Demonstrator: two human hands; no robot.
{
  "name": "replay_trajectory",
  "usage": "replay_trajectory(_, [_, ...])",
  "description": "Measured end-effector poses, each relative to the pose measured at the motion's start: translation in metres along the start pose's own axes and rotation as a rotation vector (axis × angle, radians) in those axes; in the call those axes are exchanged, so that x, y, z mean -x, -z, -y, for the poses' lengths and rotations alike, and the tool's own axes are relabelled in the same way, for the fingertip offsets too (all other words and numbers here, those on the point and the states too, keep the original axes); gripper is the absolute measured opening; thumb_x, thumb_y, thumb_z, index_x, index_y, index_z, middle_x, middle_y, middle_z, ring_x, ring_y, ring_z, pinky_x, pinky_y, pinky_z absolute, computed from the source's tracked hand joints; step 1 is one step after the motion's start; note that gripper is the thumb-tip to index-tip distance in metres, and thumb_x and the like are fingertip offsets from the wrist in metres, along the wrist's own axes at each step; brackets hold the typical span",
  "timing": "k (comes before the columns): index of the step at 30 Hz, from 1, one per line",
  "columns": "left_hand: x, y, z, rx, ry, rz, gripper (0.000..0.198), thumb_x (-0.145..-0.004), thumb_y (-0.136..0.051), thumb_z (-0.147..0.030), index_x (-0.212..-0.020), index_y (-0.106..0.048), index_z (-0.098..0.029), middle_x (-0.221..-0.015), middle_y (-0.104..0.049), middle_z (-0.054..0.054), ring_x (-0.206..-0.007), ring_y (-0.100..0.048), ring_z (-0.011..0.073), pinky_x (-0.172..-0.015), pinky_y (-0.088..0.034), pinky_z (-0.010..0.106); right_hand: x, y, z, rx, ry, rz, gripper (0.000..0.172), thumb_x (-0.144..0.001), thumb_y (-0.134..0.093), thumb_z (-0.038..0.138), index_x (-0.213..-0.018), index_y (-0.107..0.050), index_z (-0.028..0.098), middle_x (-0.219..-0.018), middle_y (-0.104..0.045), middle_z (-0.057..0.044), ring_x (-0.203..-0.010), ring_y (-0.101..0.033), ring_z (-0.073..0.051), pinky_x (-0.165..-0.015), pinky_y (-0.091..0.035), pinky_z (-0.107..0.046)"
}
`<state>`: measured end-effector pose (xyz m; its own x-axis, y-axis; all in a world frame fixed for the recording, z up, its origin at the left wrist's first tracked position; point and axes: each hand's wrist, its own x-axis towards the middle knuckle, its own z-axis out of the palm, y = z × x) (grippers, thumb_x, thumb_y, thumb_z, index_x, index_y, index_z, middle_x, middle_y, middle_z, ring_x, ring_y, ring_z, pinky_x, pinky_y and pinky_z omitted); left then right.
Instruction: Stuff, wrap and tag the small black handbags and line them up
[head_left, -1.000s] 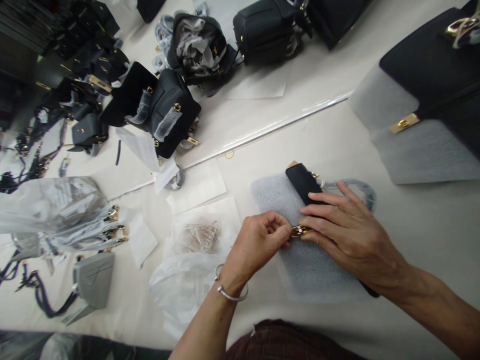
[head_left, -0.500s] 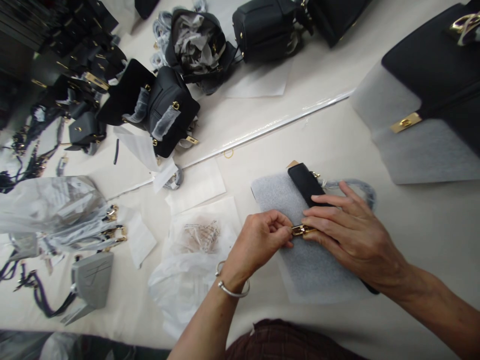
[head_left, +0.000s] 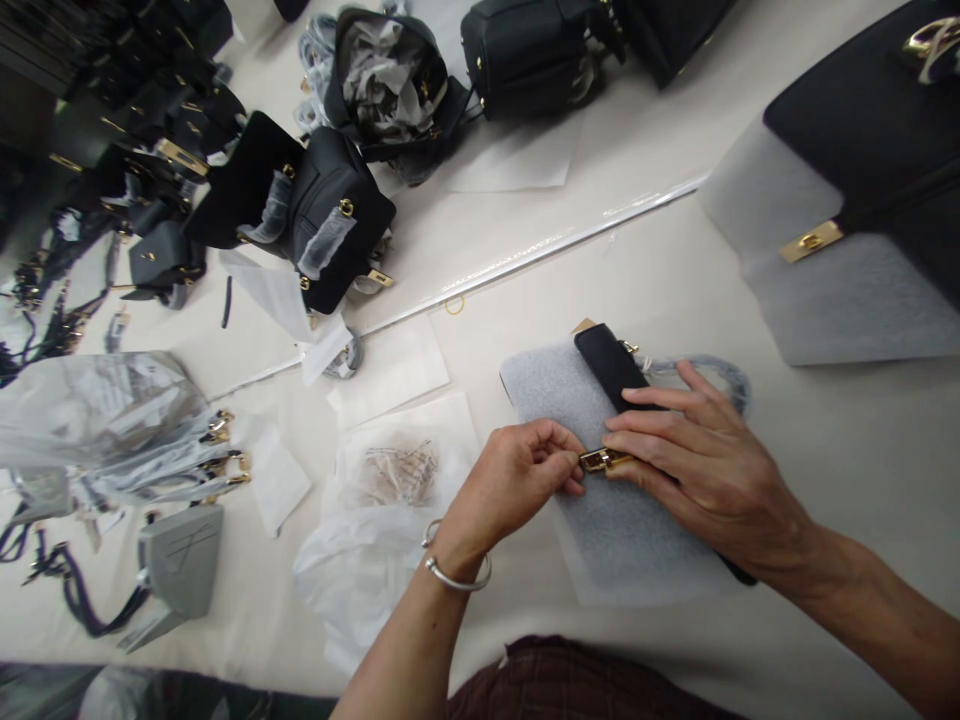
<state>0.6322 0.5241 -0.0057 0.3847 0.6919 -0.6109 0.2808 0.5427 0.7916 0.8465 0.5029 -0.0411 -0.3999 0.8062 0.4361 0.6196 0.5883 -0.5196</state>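
Observation:
A small black handbag [head_left: 606, 365] lies in front of me, a grey-white tissue sheet [head_left: 547, 380] spread under its flap and over its front. At the flap's edge sits a gold clasp [head_left: 598, 459]. My left hand [head_left: 525, 472] is closed, thumb and forefinger pinching the clasp's left end. From the right, my right hand [head_left: 716, 475] grips the flap beside the clasp, thumb below and fingers across the black leather. It hides most of the flap. Behind its fingers curves a plastic-wrapped strap [head_left: 724, 372].
A larger black bag [head_left: 847, 130] with tissue stands at the right. Black bags [head_left: 330, 200] crowd the far left. Nearer are a clear plastic bag [head_left: 401, 475] of small brownish pieces, a grey bag piece [head_left: 180, 560] and wrapped straps [head_left: 161, 470]. A plastic-covered strip [head_left: 540, 250] crosses the table.
Both hands stay at the clasp, which looks slightly turned and shifted a little left with the left fingers. The whole view has moved slightly.

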Motion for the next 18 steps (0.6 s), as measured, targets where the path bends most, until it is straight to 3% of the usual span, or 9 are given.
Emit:
replay_trajectory(8, [-0.0005, -0.0072, -0.0021, -0.200, -0.047, -0.093, 0.010, -0.085, -0.059, -0.023, -0.081, -0.066, -0.017, -0.069, -0.067, -0.001, -0.064, -0.067, 0.0124, -0.060, -0.049, 0.020, 0.0025, -0.0006, -0.0030, 0.006, -0.003, -0.015, 0.018, -0.087, -0.069, 0.020, -0.104, -0.069, 0.023, -0.103, -0.074, -0.002, -0.114, -0.061, -0.026, -0.116, -0.030, -0.062])
replay_trajectory(18, [-0.0056, -0.0061, 0.0007, -0.095, -0.014, -0.061, 0.012, -0.081, -0.053, -0.013, -0.080, -0.064, -0.016, -0.069, -0.067, 0.000, -0.063, -0.069, 0.0115, -0.057, -0.050, 0.017, 0.0034, -0.0018, -0.0041, 0.001, 0.002, -0.035, 0.019, -0.086, -0.070, 0.019, -0.104, -0.069, 0.023, -0.101, -0.074, -0.002, -0.111, -0.062, -0.026, -0.116, -0.032, -0.062])
